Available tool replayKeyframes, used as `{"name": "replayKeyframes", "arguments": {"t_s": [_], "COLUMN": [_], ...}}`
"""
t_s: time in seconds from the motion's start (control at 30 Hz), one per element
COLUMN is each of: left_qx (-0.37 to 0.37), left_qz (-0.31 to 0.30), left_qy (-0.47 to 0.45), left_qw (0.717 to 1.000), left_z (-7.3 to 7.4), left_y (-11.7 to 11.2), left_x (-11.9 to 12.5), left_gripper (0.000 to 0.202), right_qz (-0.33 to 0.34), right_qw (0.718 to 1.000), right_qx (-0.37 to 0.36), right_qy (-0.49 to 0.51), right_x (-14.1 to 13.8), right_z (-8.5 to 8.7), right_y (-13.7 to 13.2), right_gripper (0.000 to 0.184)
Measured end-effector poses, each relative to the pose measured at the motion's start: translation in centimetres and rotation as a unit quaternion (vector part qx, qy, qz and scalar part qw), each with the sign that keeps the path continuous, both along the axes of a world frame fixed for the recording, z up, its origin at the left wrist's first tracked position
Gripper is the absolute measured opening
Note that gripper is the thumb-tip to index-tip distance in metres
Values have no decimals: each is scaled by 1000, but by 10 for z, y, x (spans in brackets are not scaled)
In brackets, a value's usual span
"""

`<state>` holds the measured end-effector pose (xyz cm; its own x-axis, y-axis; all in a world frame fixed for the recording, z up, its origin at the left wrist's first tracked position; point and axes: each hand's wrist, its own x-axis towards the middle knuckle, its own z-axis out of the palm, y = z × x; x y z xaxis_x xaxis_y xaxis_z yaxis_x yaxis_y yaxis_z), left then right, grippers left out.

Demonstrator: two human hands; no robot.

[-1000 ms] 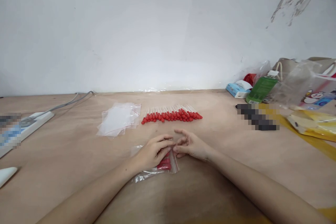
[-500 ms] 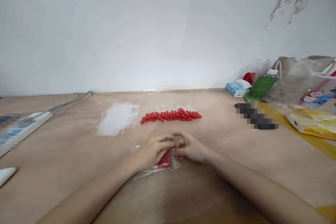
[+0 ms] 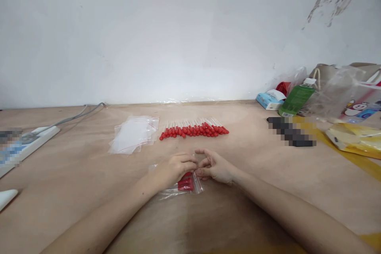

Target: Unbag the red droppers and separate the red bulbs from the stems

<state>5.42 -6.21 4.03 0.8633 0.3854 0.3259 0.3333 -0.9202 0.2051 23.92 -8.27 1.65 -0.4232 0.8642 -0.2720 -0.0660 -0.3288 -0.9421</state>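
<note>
A clear zip bag (image 3: 197,185) lies on the table before me, holding red-headed sticks that show through the plastic. My left hand (image 3: 175,170) rests over the bag's upper part, thumb and fingers closed on its plastic near the zip end. From the other side my right hand (image 3: 216,168) pinches the edge of that end between thumb and curled fingers, index finger stretched out. Fingers cover the bag's far corner. Beyond the hands, a row of white sticks with red heads (image 3: 193,130) lies side by side. Left of the row is a pile of flat clear zip bags (image 3: 132,135).
At left lies a white power strip (image 3: 44,137) with a grey cable (image 3: 79,115). Along the right stand a blue tissue box (image 3: 269,101), a green bottle (image 3: 297,97) and plastic bags (image 3: 336,91). A blurred dark object (image 3: 291,133) lies nearer. The wall (image 3: 178,35) closes off the back.
The left fingers have curled in slightly and drawn together at the bag's zip end. The right hand has barely moved, and the sticks and bag pile lie as before.
</note>
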Motion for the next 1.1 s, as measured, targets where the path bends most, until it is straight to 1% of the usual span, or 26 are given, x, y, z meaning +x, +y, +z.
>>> {"name": "replayKeyframes", "arguments": {"t_s": [0.13,0.27,0.43,0.53,0.63,0.73,0.83,0.93,1.0,1.1], "left_qx": [19,58,111,120,115,103,97,111,127,133], "left_qz": [8,8,30,32,17,10,9,-3,-7,13], "left_qy": [34,73,99,85,72,72,71,70,65,58], "left_qw": [999,996,988,989,991,992,993,991,990,989], "left_z": [-3,-5,-5,-8,-10,-8,-4,-4,-5,-2], "left_y": [1,1,0,0,0,0,-1,-1,-1,0], "left_x": [-1,-1,0,1,2,1,0,0,-1,-3], "left_gripper": [21,16,13,15,18,17,19,20,21,20], "right_qz": [3,1,-29,-24,-21,-45,-67,-86,-104,-144], "right_qw": [1000,999,996,997,999,998,996,994,992,985], "right_qx": [4,4,5,5,-2,-7,-7,-5,9,41], "right_qy": [-14,-40,-84,-70,-46,-47,-58,-65,-73,-86], "right_x": [0,-2,-6,-7,-7,-7,-9,-10,-10,-6], "right_z": [1,5,7,8,8,9,9,6,3,-2], "right_y": [0,-1,-2,-2,-2,-3,-4,-3,-1,5], "right_gripper": [77,69,56,57,63,63,58,53,49,40]}}
